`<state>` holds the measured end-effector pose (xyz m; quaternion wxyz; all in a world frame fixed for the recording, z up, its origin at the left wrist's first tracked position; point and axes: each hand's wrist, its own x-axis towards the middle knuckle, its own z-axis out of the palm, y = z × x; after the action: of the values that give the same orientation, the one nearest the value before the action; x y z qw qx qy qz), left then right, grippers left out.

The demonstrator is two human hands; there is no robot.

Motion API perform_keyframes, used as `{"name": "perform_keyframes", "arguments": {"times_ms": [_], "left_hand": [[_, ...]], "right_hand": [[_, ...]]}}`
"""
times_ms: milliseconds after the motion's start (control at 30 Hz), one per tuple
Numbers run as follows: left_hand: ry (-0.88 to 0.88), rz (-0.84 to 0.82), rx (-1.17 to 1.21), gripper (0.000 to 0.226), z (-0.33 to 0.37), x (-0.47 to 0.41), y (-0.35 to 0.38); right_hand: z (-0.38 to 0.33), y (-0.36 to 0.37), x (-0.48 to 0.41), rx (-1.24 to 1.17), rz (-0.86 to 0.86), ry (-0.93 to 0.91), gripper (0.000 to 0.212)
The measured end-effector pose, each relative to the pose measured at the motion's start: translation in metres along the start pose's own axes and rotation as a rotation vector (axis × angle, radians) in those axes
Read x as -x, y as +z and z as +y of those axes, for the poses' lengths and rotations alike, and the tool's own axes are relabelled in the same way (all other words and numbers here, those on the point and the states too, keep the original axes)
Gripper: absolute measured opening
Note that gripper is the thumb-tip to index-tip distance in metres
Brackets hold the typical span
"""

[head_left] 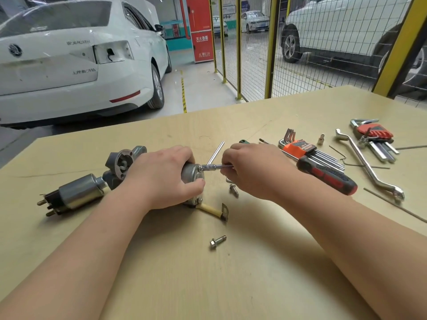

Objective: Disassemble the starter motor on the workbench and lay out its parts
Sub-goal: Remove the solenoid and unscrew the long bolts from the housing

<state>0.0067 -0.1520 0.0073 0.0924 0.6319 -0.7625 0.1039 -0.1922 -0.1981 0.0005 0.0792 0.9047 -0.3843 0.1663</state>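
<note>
My left hand (pixel 161 179) clamped the starter motor (pixel 120 165), which lay on its side on the table (pixel 231 285), with my fingers wrapped over the casing near the end cap. My right hand (pixel 251 172) pinched the shaft of an L-shaped wrench (pixel 209 167) whose tip met that cap. The fastener itself was hidden, probably a through bolt.

To do this well, I judged I should keep the shaft square to the cap, press inward so the tip stayed seated, and stop the casing rolling while I turned the wrench by its bent arm.

Two loose bolts lay just right of the motor, one (pixel 233 190) close to the cap and one (pixel 218 241) nearer me. Farther right of the motor, an orange holder (pixel 302 147) clipped a row of long hex keys. Beyond it, a red holder (pixel 375 134) held another key set.
</note>
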Motion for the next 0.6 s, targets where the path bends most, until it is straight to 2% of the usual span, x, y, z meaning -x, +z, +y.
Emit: {"name": "perform_keyframes", "arguments": {"times_ms": [167, 400, 500, 600], "left_hand": [[-0.018, -0.007, 0.034, 0.038, -0.0008, -0.0019, 0.0008], [-0.016, 0.002, 0.036, 0.038, -0.0011, -0.0013, 0.0023], [-0.02, -0.002, 0.033, 0.039, -0.0008, -0.0014, 0.0016], [-0.024, -0.007, 0.035, 0.038, -0.0007, -0.0012, 0.0014]], "right_hand": [[-0.0039, 0.0013, 0.0004, -0.045, -0.202, 0.068, 0.015], [-0.0063, 0.002, -0.0004, 0.08, -0.105, 0.048, 0.008], [-0.0084, 0.0036, -0.0028, 0.06, -0.11, 0.098, 0.019], [-0.0097, 0.0037, -0.002, -0.04, -0.13, 0.118, 0.017]]}}
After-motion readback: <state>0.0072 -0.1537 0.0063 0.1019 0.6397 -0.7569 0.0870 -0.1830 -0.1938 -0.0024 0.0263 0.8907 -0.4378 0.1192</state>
